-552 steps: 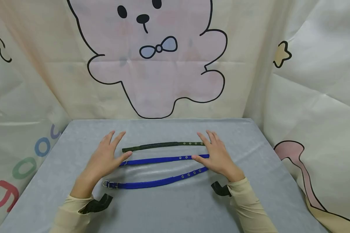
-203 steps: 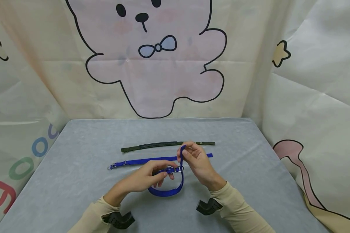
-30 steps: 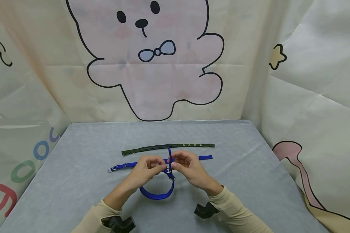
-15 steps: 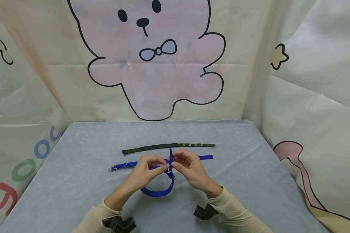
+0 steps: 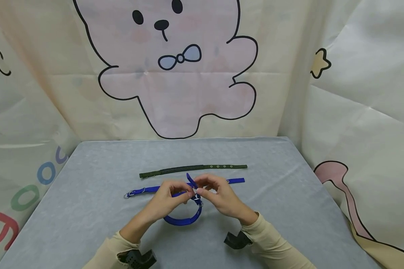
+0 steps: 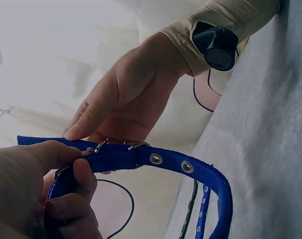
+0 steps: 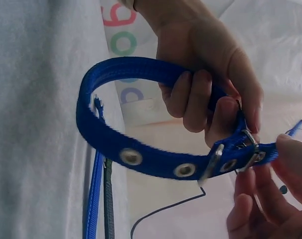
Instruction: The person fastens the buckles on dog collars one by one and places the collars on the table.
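Note:
Both hands hold a blue collar (image 5: 182, 222), bent into a loop above the table. Its strap, with metal eyelets, runs through a metal buckle (image 7: 249, 149) in the right wrist view. My left hand (image 5: 168, 194) grips the collar beside the buckle, thumb on top and fingers curled round the band. At the buckle, my right hand (image 5: 219, 194) pinches the strap between thumb and fingers. The strap's free end (image 6: 41, 141) sticks out past the left thumb in the left wrist view. Behind the hands a second blue collar (image 5: 143, 191) lies straight, partly covered by them.
A dark green collar (image 5: 188, 169) with eyelets lies farther back, roughly parallel to the second blue one. The grey cloth-covered table (image 5: 97, 160) ends at a printed curtain (image 5: 175, 97) behind, and curtains hang at both sides.
Earlier all three collars lay flat under open hands; the nearest one is now looped and held. Over the last half second its upright free end has tipped left, with the hands nearly in place.

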Tool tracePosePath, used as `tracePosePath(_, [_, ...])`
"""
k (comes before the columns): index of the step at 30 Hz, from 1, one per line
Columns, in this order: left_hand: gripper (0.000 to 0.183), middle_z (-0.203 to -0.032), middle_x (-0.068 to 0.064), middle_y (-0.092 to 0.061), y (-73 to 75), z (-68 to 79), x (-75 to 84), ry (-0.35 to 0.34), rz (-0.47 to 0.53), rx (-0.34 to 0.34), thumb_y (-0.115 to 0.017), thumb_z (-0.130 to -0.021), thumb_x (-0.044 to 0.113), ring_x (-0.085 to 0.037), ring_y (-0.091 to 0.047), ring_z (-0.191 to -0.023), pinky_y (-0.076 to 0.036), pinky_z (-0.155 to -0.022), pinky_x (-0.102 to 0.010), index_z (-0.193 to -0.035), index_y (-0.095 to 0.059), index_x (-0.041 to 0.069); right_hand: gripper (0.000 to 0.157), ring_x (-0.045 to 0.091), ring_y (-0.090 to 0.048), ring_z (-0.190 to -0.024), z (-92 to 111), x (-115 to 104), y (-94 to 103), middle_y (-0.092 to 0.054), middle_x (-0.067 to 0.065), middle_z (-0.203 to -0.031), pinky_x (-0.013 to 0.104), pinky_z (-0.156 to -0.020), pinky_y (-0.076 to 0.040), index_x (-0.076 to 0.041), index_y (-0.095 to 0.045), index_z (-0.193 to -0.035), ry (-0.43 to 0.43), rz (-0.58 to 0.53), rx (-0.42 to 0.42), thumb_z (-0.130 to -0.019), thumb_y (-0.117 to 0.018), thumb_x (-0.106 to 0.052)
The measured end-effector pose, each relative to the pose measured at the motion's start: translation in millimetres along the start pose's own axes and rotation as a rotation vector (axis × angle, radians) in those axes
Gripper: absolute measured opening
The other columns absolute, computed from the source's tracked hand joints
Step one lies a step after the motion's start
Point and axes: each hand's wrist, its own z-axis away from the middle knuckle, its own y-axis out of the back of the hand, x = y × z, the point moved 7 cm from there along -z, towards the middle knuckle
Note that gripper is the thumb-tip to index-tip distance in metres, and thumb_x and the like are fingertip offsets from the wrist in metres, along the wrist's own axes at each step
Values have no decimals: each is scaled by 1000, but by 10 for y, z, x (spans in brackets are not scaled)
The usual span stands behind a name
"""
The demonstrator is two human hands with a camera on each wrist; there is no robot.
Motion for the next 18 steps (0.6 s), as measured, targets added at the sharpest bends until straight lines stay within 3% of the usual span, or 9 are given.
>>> tracePosePath(6, [16,-103,-14,-74,-10,3,15,1,42,-41,-64,-98,11,-8,-68,-85,-57,-76,-26,-110,-73,4,23,8,-66,-99,-8,32,1,-72,13,-117,29,-81,-57,-5,-69,-122,-33,23,-37,-101,-62,-10])
tracePosePath(9, [19,-108,-18,-74,-5,3,11,18,92,-54,-62,-98,9,-9,-66,-83,-55,-70,-25,-117,-64,5,24,8,-66,-100,-6,52,35,-72,14,-117,30,-81,-57,-4,-68,-123,-41,25,-9,-101,-61,-10])
tracePosePath(13, [24,-102,-19,-73,17,13,3,48,132,-56,-53,-99,3,-15,-59,-70,-48,-56,-25,-122,-52,7,24,8,-66,-99,-11,79,58,-73,15,-115,30,-79,-57,-4,-68,-123,-51,11,5,-101,-61,-10])
tracePosePath(18, [22,-99,-22,-71,31,15,11,59,184,-62,-37,-103,5,-17,-61,-69,-51,-57,-28,-124,-46,5,25,6,-65,-95,-17,104,55,-73,15,-116,27,-78,-55,-3,-67,-124,-83,0,-15,-102,-60,-13])
